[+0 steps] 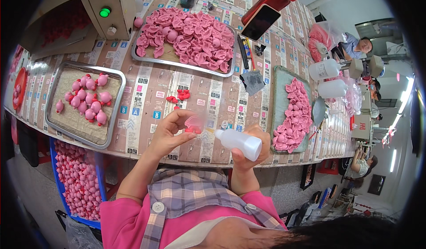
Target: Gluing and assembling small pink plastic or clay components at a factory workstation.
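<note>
Nearer you than the large tray [182, 66], your left hand [171, 131] pinches the pink-red piece [192, 125], probably light and pliant, best held edgewise, while your right hand [248, 166] wraps the likely squeezable bottle [237, 143].

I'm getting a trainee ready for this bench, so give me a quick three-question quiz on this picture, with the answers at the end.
1. Which of the person's hands holds the white bottle?

2. True or false: the blue crate of pink figures sits lower than the tabletop.

3. What colour are the small pieces lying just beyond the left hand?
a) blue
b) red
c) white

Key:
1. The right hand.
2. True.
3. b) red.
</note>
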A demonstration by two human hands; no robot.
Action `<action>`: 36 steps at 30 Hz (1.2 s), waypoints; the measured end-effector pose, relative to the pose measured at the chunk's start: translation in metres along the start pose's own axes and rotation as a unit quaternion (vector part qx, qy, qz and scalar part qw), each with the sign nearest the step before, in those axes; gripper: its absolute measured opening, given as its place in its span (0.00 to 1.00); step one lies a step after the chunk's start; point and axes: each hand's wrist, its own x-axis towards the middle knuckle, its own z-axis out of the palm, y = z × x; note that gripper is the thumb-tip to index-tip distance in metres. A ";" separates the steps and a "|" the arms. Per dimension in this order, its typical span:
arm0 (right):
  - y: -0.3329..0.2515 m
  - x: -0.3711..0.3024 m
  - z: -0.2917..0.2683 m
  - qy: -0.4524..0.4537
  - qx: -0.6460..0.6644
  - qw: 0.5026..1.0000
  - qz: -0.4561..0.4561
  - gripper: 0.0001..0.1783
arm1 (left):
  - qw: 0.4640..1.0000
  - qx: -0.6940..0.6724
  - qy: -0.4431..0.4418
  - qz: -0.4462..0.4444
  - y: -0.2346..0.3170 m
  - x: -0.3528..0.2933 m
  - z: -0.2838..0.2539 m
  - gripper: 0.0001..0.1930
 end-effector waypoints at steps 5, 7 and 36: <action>0.000 0.002 0.001 -0.003 -0.010 1.000 0.001 0.22 | 1.000 0.002 0.002 0.000 0.000 0.001 0.000 0.20; 0.000 0.001 0.001 -0.006 -0.018 1.000 0.002 0.22 | 1.000 0.000 -0.002 0.001 -0.003 0.001 -0.001 0.20; 0.007 0.006 -0.002 0.043 0.028 0.998 -0.043 0.26 | 1.000 -0.006 -0.006 -0.020 -0.005 0.002 -0.001 0.20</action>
